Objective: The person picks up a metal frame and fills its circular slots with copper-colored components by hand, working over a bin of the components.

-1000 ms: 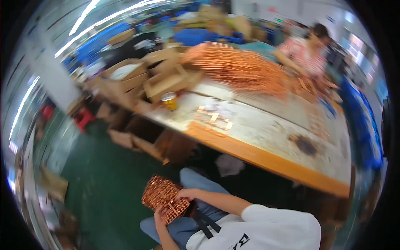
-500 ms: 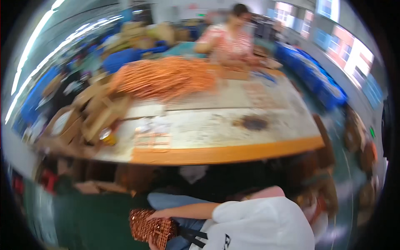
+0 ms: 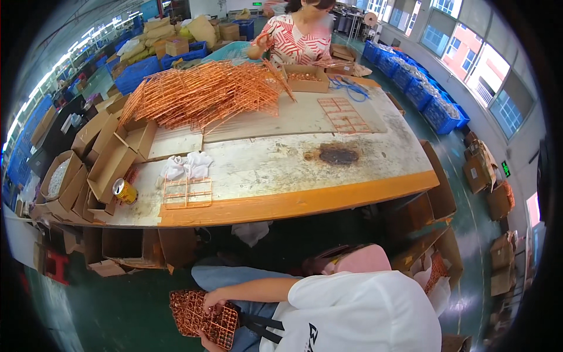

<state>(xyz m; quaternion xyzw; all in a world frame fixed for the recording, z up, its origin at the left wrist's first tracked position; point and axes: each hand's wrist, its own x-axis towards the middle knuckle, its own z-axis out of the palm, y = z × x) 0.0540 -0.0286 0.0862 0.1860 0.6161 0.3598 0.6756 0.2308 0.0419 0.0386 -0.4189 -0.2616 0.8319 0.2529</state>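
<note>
A box-shaped load of small copper-coloured metal pieces (image 3: 186, 317) rests by my knees at the lower left. At its near right side stands a small copper wire grid (image 3: 224, 330). My left hand (image 3: 209, 341), partly cut off by the lower edge, grips the grid's lower left side. Over the pieces, beside the grid's top, is my right hand (image 3: 214, 298), its fingers bent and drawn together; whatever lies between them is too small to tell. On the table's front edge lies another copper wire grid (image 3: 187, 193), next to white cloth gloves (image 3: 187, 165).
A large heap of copper wire grids (image 3: 205, 94) covers the table's far left. Cardboard boxes (image 3: 111, 158) and a yellow can (image 3: 125, 192) stand at its left end. Across the table a person (image 3: 296, 38) works behind an open box (image 3: 306, 78). A pink bag (image 3: 360, 260) is beside me.
The view has shifted and become sharp. My right hand's fingers, earlier stretched over the copper pieces, are now bent together. My left hand stays at the grid.
</note>
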